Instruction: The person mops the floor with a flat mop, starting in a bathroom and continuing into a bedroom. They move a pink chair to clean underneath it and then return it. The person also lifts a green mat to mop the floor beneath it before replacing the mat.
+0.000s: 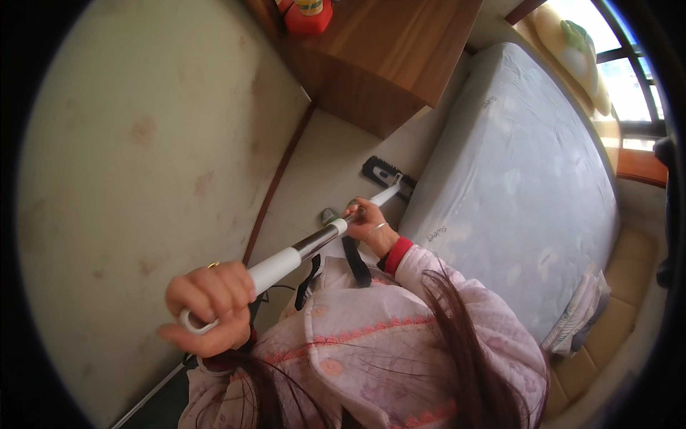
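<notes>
A flat floor mop runs slantwise through the view, its pole (317,241) part white sleeve and part bare metal. My left hand (211,305) is wrapped around the white grip at the upper end, where a white hanging loop (195,323) sticks out. Lower down, my right hand (367,222) holds the metal section. Beyond it the white lower pole joins the dark, fringed mop head (381,171), which lies on the light floor beside the bed. Part of the mop head is hidden by the pole and the bed's edge.
A wooden cabinet (375,64) stands ahead with a red container (308,19) on top. The covered bed (514,177) borders the floor (332,145) on the right, a stained wall (144,161) on the left. A shoe or slipper (328,216) shows near my feet.
</notes>
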Demonstrator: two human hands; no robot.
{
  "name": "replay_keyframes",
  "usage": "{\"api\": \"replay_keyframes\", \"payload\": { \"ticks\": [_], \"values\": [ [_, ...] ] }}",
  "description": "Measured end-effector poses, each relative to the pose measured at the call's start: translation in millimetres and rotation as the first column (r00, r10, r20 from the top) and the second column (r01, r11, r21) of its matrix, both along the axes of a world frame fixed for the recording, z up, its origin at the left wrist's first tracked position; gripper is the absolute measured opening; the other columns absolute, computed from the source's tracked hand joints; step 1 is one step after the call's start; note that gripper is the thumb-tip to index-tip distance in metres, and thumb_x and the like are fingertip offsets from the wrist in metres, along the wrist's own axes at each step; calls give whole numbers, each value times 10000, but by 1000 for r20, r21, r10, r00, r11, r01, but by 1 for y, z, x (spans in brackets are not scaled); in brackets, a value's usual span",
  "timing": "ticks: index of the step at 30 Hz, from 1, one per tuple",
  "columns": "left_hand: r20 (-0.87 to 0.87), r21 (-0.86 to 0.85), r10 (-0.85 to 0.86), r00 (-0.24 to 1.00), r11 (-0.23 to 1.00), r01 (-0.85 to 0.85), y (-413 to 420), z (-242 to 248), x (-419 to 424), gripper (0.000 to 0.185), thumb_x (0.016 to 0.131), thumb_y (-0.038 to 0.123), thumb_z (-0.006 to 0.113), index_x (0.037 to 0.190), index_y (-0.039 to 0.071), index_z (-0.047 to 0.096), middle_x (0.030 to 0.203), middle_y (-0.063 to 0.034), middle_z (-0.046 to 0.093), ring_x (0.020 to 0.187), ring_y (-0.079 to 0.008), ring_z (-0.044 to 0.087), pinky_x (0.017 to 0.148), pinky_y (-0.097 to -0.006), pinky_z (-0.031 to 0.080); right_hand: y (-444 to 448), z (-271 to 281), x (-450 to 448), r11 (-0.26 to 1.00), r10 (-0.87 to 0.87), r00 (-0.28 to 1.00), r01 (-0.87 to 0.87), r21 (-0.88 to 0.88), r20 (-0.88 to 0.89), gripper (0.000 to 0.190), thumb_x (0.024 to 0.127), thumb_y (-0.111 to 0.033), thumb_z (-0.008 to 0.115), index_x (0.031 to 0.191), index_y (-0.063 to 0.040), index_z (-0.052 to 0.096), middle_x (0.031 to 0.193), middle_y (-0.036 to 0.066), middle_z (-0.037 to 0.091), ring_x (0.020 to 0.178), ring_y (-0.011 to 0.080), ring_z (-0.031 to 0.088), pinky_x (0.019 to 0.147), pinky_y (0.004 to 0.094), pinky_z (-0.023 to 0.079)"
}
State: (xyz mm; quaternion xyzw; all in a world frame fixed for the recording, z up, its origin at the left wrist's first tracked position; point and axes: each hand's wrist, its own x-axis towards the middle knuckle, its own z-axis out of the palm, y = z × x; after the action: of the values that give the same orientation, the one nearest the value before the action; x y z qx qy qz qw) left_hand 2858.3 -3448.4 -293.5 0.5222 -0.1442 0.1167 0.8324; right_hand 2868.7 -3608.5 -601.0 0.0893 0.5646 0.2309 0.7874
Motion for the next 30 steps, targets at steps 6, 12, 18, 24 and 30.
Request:
{"api": "replay_keyframes", "payload": {
  "ticks": [6, 12, 18, 24, 30],
  "values": [
    [31, -47, -124, 992, 991, 125, 30, -8, -22, 292, 877, 240, 392, 622, 104, 358, 484, -20, 423, 370, -146, 367, 458, -311, 387, -7, -1, -3, 999, -38, 998, 37, -26, -51, 245, 836, -114, 487, 609, -104, 395, 459, -6, 378, 415, 142, 382, 460, 288, 399],
    [-176, 54, -86, 981, 994, 97, 43, -94, -64, 270, 803, 102, 449, 573, 130, 311, 469, -2, 378, 452, -161, 394, 587, -349, 363, -21, -82, -4, 918, -81, 997, 75, -389, 2, 185, 906, -259, 441, 766, -147, 394, 506, -18, 375, 409, 99, 381, 356, 261, 378],
    [-55, -1, -150, 987, 989, 151, 119, -120, -134, 271, 773, 74, 469, 573, 132, 296, 476, 7, 347, 451, -153, 370, 579, -354, 353, 58, -107, -74, 780, 127, 992, -94, -618, 10, 212, 900, -305, 446, 782, -131, 414, 525, -12, 393, 425, 106, 419, 390, 277, 393],
    [-318, 73, 159, 935, 987, -143, 246, -53, -235, 412, 929, 249, 291, 528, 155, 270, 429, 19, 276, 410, -131, 237, 510, -318, 274, 222, -68, -164, 803, 176, 981, -193, -564, -84, 236, 858, -276, 502, 776, -76, 407, 516, 59, 433, 409, 196, 424, 386, 343, 403],
    [-142, 171, 129, 981, 980, -104, 319, 49, -251, 431, 932, 235, 260, 506, 173, 275, 399, 28, 303, 354, -101, 242, 468, -279, 272, 365, 10, -201, 848, 387, 916, -398, -350, -103, 160, 873, -222, 479, 805, -104, 395, 530, 17, 406, 446, 144, 416, 417, 299, 403]
  ]
}}
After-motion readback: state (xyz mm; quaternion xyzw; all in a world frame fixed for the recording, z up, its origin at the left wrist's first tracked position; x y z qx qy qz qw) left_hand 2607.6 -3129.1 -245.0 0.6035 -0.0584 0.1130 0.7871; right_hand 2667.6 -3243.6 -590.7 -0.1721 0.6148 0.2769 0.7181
